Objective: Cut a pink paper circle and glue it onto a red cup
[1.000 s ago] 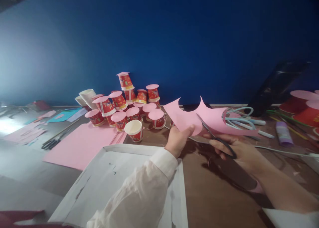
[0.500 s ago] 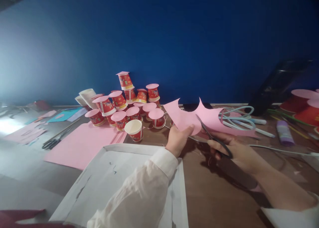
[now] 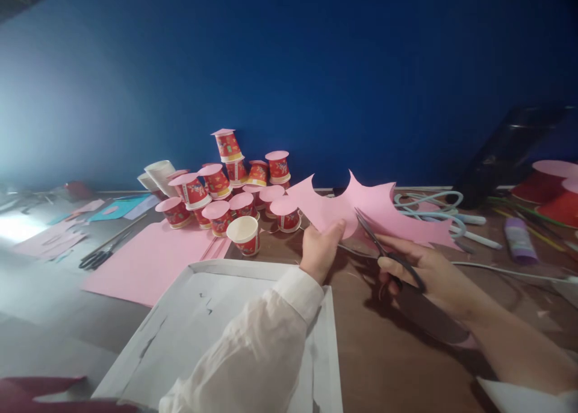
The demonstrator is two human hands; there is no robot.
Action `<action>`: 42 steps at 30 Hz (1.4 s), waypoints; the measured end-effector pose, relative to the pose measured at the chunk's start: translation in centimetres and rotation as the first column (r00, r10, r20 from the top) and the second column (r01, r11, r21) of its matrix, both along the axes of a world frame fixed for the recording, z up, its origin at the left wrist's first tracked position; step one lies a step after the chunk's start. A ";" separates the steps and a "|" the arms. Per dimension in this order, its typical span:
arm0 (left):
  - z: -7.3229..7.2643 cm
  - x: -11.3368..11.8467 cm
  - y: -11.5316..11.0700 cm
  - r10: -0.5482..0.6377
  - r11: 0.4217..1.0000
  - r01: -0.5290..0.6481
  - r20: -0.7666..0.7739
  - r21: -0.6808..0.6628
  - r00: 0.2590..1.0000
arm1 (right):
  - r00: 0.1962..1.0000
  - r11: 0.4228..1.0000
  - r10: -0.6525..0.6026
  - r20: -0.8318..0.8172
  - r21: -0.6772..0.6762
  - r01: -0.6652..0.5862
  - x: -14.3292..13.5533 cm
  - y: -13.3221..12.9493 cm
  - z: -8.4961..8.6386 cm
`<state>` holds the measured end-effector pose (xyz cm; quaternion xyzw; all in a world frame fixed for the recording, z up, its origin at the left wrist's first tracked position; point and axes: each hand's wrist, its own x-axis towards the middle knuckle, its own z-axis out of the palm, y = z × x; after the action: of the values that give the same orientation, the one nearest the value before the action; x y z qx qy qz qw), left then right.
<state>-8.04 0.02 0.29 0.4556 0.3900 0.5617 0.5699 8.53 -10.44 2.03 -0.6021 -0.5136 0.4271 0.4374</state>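
A sheet of pink paper with scalloped, pointed edges is pinched at its left part by my left hand, thumb on top. My right hand grips black-handled scissors, whose blades meet the paper just right of my left thumb. A rounded lobe of the paper hangs beside that thumb. Left of my hands stand several red paper cups, stacked upside down with pink discs on top. An upright paper cup, white inside, stands nearer to me.
A white tray or box lid lies under my left forearm, beside a pink sheet. Another pair of scissors rests at left. Looped pale tubing, a purple glue stick and a white cable are at right.
The paper has shifted a little left and turned, its right end spreading out lower. Both hands hold nearly the same places, and the scissors remain at the paper's edge.
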 end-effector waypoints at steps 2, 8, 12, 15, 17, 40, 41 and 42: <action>0.1 0.0 0.0 -0.001 1.000 0.001 0.048 -0.002 0.999 | 0.999 0.999 0.032 -0.017 -0.015 -0.032 0.3 0.1 0.0; 1.2 -0.1 -0.7 -0.031 0.999 0.024 0.154 0.048 0.988 | 0.991 0.995 0.097 -0.088 0.008 -0.097 1.4 0.1 -0.3; 1.9 -0.3 -1.1 -0.033 0.992 0.012 0.161 0.129 0.986 | 0.973 0.978 0.200 -0.119 0.084 -0.190 1.2 -0.3 -0.1; 2.5 -0.4 -1.5 -0.031 0.987 0.009 0.136 0.162 0.990 | 0.972 0.979 0.187 -0.143 0.113 -0.172 0.9 -0.6 0.4; 2.9 -0.4 -1.9 -0.028 0.984 0.005 0.125 0.177 0.992 | 0.965 0.979 0.190 -0.183 0.113 -0.171 0.8 -0.8 0.7; 3.9 -0.4 -2.8 -0.005 0.988 -0.005 0.066 0.155 0.998 | 0.971 0.977 0.209 -0.114 0.074 -0.202 2.1 -0.4 0.0; 3.8 -0.4 -2.8 -0.014 0.990 0.006 0.061 0.139 0.998 | 0.972 0.974 0.216 -0.087 0.084 -0.209 2.3 -0.2 -0.3; 3.7 -0.4 -2.7 -0.024 0.992 0.017 0.056 0.124 0.998 | 0.974 0.973 0.217 -0.062 0.088 -0.212 2.6 0.0 -0.4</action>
<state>-8.39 -2.72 4.04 0.4778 0.3333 0.5918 0.5571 11.10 -10.46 1.61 -0.5093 -0.5765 0.4720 0.4308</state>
